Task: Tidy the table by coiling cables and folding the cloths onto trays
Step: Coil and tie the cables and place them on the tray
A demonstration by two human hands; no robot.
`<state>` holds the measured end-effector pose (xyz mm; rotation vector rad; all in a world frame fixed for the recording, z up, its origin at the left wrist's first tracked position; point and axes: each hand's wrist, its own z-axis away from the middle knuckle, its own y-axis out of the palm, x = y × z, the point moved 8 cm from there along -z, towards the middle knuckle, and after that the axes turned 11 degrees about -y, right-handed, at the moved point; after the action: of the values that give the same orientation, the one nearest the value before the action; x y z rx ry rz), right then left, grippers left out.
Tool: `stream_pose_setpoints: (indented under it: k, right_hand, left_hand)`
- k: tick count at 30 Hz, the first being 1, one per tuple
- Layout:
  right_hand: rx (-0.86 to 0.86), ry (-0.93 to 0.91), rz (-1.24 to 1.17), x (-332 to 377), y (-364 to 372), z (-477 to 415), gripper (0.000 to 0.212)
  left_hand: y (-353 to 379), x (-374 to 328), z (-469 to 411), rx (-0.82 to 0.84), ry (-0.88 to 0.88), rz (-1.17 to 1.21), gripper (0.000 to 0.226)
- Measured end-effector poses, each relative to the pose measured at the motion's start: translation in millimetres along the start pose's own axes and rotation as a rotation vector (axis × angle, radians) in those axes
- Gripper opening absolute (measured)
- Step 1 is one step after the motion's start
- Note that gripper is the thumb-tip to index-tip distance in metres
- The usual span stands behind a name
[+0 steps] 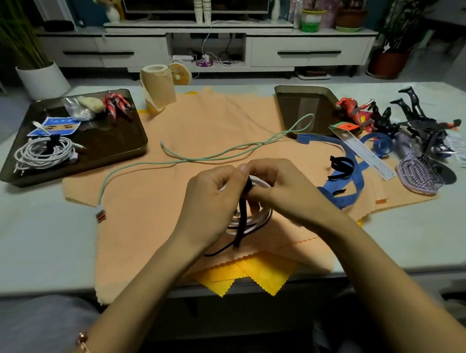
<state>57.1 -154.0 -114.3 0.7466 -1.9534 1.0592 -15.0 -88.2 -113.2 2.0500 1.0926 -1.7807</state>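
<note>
The likeliest slip, as I judge it, is the coil springing apart. The strap is looking only partly wound, with its long tail hanging loose below the hands. If either pinch is loosening before the strap is closing on itself, the white loops could be sliding out and dropping onto the cloth. A thin dark strand is trailing from under the coil toward the left wrist. I cannot tell what it belongs to, but it could be catching on the arm during the wrapping. The green cable is lying uncoiled across the cloth just beyond the hands, and a careless lift toward the left tray could be dragging it along.

The left hand is curling round the near side of the coil, its fingers closing on the loops and holding them bunched. The right hand is meeting it from the other side, its fingers bending tightly and pinching the strap where it is crossing the top of the coil. Neither hand is spreading open. The coil is sitting between both hands, just above the cloth at the front middle of the bench.
</note>
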Motion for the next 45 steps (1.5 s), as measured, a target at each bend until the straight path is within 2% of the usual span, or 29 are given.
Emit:
stream_pose_setpoints:
  k: [3, 5, 9, 11, 14, 17, 19, 21, 26, 29, 31, 33, 36, 38, 40, 42, 43, 45]
  right_hand:
    - [0.002, 0.028, 0.020, -4.1, 6.1, 2.3, 0.017]
    - [0.028, 0.124, -0.075, -12.6, 6.3, 5.5, 0.019]
    - [0.002, 0.283, -0.409, -21.3, -1.9, 7.9, 0.039]
    - [-0.060, 0.314, -0.457, -23.4, -4.5, 8.0, 0.033]
    - [-0.208, 0.259, -0.353, -24.9, -8.2, 7.3, 0.016]
    - [-0.350, 0.212, -0.332, -22.7, -15.8, 9.6, 0.030]
    - [-0.392, 0.176, -0.234, -19.8, -20.7, 11.6, 0.037]
    - [-0.395, 0.077, -0.104, -8.7, -18.7, 11.5, 0.020]
    - [-0.320, -0.178, 0.223, 18.5, -2.9, 14.6, 0.014]
    - [-0.251, -0.115, 0.092, 16.2, 3.1, 13.8, 0.008]
    - [-0.254, -0.075, -0.058, 14.7, 7.2, 14.3, 0.024]
    - [-0.245, -0.097, 0.014, 16.5, 10.9, 14.4, 0.025]
    - [-0.152, -0.127, 0.184, 17.4, 22.7, 14.9, 0.022]
    - [-0.186, -0.134, 0.102, 20.4, 14.1, 15.3, 0.025]
    - [-0.346, -0.085, -0.070, 17.0, -10.2, 13.0, 0.027]
    - [-0.452, 0.113, -0.112, -3.4, -29.0, 11.6, 0.028]
    - [-0.400, 0.258, -0.092, -16.6, -28.8, 12.4, 0.030]
    - [-0.150, 0.433, -0.125, -32.2, -12.6, 12.5, 0.030]
  left_hand:
    - [0.7, 0.1, 1.3, -0.013, 0.023, -0.040, 0.043]
    - [-1.2, -2.5, 3.8, -0.033, 0.069, -0.077, 0.040]
    - [-8.0, -4.3, 3.4, -0.064, 0.116, -0.098, 0.040]
    - [-9.2, 1.8, 1.4, -0.065, 0.080, -0.054, 0.044]
    - [2.9, 19.0, 0.7, -0.006, -0.074, 0.048, 0.045]
    - [15.3, 43.0, 2.7, 0.025, -0.335, 0.218, 0.045]
    - [18.0, 55.9, 3.5, 0.027, -0.509, 0.347, 0.045]
    - [17.6, 62.9, 4.7, 0.016, -0.590, 0.400, 0.045]
    - [2.2, 60.0, 3.6, -0.058, -0.526, 0.303, 0.055]
    - [-8.0, 61.8, 3.0, -0.126, -0.503, 0.247, 0.046]
    - [-9.7, 67.7, 4.0, -0.132, -0.540, 0.264, 0.044]
    - [-9.8, 70.2, 2.3, -0.131, -0.572, 0.344, 0.041]
    - [-11.5, 67.2, -3.2, -0.146, -0.544, 0.339, 0.040]
    - [-10.2, 63.8, -4.6, -0.132, -0.512, 0.333, 0.042]
    - [-10.9, 57.6, -5.1, -0.108, -0.444, 0.291, 0.048]
    - [-12.3, 48.1, -4.9, -0.088, -0.359, 0.230, 0.049]
    - [-12.2, 42.8, -4.7, -0.080, -0.318, 0.205, 0.049]
    - [-10.7, 34.9, -3.1, -0.059, -0.267, 0.202, 0.050]
